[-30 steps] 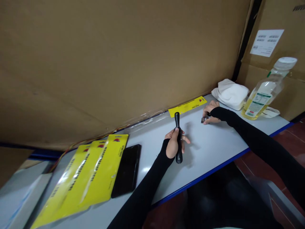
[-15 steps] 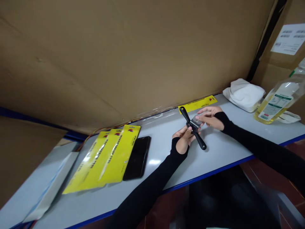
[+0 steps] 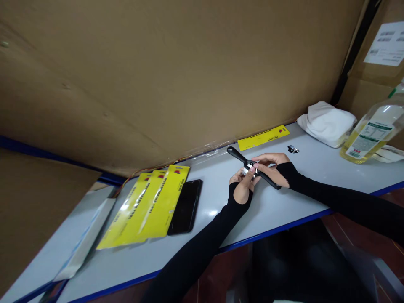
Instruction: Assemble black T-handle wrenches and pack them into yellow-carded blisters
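Both hands hold a black two-handled spokeshave (image 3: pixel 237 155) over the table. My left hand (image 3: pixel 242 189) is closed around its middle from the near side, thumb on top. From the right, my right hand (image 3: pixel 274 168) is closed on the body too, with its thumb pressed by the centre. A shiny metal part shows between the thumbs; the fingers partly cover it. One handle points up to the left, the other sticks out low on the right beneath my right hand. A small silver and black metal piece (image 3: pixel 293 149) lies on the table beyond my right hand.
Several yellow tool cards (image 3: pixel 159 206) overlap at left, beside a black phone (image 3: pixel 185 206). Another yellow card (image 3: pixel 263 138) lies by the cardboard wall, near clear plastic packaging (image 3: pixel 210 153). A white cloth bundle (image 3: pixel 326 124) and a bottle of yellow liquid (image 3: pixel 368 139) stand at right.
My right hand has let go of the small metal piece, now on the table to the right, and has closed on the spokeshave. The tool has turned slightly, its upper handle moving left.
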The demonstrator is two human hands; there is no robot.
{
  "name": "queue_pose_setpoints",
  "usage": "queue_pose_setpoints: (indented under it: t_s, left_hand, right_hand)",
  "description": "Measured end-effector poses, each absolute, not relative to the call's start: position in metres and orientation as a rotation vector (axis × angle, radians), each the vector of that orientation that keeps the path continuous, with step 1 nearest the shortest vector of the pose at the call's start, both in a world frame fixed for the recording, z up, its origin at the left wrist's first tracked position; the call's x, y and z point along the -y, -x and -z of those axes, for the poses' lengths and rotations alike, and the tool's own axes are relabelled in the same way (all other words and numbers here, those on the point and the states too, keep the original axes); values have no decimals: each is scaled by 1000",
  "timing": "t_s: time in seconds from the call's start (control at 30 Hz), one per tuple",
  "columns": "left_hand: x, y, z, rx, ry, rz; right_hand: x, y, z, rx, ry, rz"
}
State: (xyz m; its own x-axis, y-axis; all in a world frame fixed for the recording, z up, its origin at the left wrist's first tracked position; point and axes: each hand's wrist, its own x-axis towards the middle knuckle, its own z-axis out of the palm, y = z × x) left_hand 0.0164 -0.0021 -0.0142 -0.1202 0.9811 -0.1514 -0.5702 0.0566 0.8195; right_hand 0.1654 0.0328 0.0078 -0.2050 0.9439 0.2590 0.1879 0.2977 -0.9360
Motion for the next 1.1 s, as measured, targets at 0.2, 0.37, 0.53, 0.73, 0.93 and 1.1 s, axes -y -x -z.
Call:
queue_pose_setpoints:
  t_s: [0.2, 0.37, 0.53, 0.73, 0.93, 1.1]
  left_hand:
    - [-5, -15, 22, -865, -570, -1509]
    - [-3, -14, 21, -842, -583, -1489]
    - [2, -14, 12, -806, -648, -1471]
    - [1, -7, -1, -933, -840, -1394]
    - [-7, -1, -2, -1060, -904, -1403]
    - [-7, -2, -3, -1069, -919, -1460]
  right_hand:
    - [-35, -164, -2, 1650, 1074, -1078]
    - [-34, -159, 6, 1632, 1057, -1182]
    - [-38, -159, 15, 1571, 994, -1139]
    - [-47, -177, 4, 1638, 955, -1094]
    - [-39, -180, -16, 1731, 908, -1094]
    - [-38, -182, -19, 1789, 896, -1077]
